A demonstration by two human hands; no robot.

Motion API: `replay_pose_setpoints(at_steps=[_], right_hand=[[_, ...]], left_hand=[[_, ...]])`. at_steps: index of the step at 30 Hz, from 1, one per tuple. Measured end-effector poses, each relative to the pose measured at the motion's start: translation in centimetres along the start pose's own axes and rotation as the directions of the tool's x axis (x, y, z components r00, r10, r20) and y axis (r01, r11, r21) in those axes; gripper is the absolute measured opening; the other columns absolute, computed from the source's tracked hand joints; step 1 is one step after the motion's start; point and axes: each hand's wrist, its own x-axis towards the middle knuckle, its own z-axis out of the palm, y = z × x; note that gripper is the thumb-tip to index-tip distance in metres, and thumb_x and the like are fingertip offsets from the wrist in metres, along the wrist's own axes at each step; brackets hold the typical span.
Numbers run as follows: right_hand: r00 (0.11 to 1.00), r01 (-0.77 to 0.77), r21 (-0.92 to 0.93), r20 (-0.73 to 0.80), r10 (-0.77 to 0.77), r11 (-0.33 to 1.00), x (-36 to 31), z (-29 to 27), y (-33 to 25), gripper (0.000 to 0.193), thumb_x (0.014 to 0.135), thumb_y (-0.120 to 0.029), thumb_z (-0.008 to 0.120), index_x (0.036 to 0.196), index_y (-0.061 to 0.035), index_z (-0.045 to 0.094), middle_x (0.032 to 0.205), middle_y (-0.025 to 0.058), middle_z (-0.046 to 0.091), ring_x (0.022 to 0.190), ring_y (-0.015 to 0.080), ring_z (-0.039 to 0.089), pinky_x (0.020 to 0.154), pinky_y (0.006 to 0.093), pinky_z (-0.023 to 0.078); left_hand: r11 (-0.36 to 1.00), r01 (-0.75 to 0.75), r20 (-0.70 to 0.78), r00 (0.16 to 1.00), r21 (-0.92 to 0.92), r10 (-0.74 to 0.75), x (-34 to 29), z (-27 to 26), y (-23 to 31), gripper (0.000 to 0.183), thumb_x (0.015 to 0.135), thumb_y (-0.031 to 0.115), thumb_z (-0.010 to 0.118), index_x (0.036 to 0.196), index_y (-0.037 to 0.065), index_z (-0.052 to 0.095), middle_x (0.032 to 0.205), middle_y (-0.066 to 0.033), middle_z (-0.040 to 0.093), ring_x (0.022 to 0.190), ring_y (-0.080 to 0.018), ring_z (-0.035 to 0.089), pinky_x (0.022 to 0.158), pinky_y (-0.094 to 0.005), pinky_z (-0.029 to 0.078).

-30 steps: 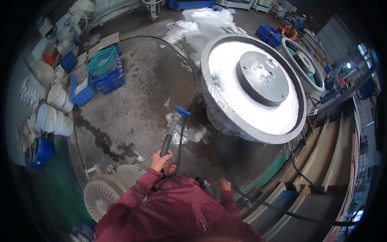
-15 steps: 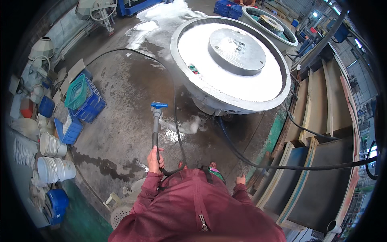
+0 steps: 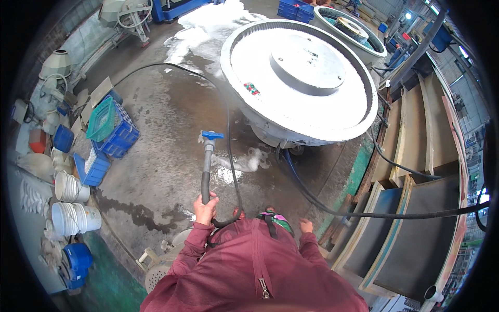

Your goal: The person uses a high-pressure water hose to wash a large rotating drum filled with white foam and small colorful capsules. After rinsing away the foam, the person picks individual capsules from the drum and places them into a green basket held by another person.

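My left hand (image 3: pixel 206 209) is wrapped round a black hose (image 3: pixel 206 183). From the hose's upper end rises a grey pipe with a valve (image 3: pixel 212 135) that has a blue handle. The hose's lower end loops beside my wrist and runs on across the floor. My right hand (image 3: pixel 306 225) hangs low at my right side, its fingers curled and nothing visible in them. In front of me stands a large round tub (image 3: pixel 249 117), filled with white foam (image 3: pixel 254 62) round a raised metal disc (image 3: pixel 310 60). A small red and green cluster (image 3: pixel 251 89) shows in the foam.
Foam (image 3: pixel 202 36) spreads over the wet floor beyond. A second tub (image 3: pixel 374 49) stands farther back. Blue crates (image 3: pixel 117 136), a green basket (image 3: pixel 101 118) and white buckets (image 3: pixel 75 219) line the left. Wooden troughs (image 3: pixel 395 140) and a black hose (image 3: pixel 384 214) lie to the right.
My left hand and the valve end have shifted slightly right. My right hand has moved a little left and up. The view has shifted slightly.
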Motion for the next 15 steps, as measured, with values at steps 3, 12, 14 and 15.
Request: replay_pose_setpoints(at_steps=[3,12,14,15], right_hand=[[0.995,-0.100,-0.074,-0.002,0.100,0.992,-0.2,-0.9,0.4,0.028,0.073,-0.013,0.059,0.098,-0.0040,0.067,0.080,0.0127,0.066,0.061,0.0196,0.062,0.059,0.0310,0.050],[0.960,-0.247,-0.068,0.119,0.254,0.967,5.0,-1.7,3.2,0.026,0.068,-0.019,0.060,0.091,-0.0118,0.070,0.087,0.0150,0.066,0.086,0.0279,0.063,0.079,0.0342,0.048],[0.970,-0.210,-0.006,0.125,0.209,0.978,5.6,-2.1,1.4,0.026,0.068,-0.017,0.059,0.090,-0.0116,0.070,0.086,0.0149,0.066,0.086,0.0272,0.064,0.079,0.0336,0.048],[0.976,-0.183,0.022,0.124,0.179,0.983,6.1,-2.6,-0.1,0.026,0.068,-0.016,0.058,0.090,-0.0115,0.070,0.086,0.0148,0.067,0.085,0.0269,0.064,0.079,0.0333,0.048]], left_hand=[[1.000,0.024,-0.022,0.999,0.012,-0.024,-0.3,0.8,-0.2,0.014,0.078,0.000,0.058,0.089,0.006,0.052,0.049,0.0046,0.039,0.033,-0.0039,0.030,0.031,-0.0226,0.021],[0.999,0.007,-0.085,0.996,0.053,-0.003,-3.4,4.3,-2.2,0.014,0.076,-0.001,0.059,0.087,0.006,0.054,0.049,0.0052,0.040,0.034,-0.0036,0.033,0.032,-0.0220,0.022],[0.999,-0.010,-0.069,0.998,0.050,0.013,-4.0,5.3,-2.3,0.013,0.075,-0.002,0.059,0.086,0.005,0.055,0.049,0.0052,0.041,0.035,-0.0031,0.034,0.032,-0.0216,0.023],[0.999,-0.017,-0.077,0.997,0.043,0.020,-4.0,6.0,-2.5,0.013,0.075,-0.002,0.059,0.085,0.005,0.055,0.049,0.0051,0.041,0.035,-0.0031,0.034,0.033,-0.0215,0.024]])
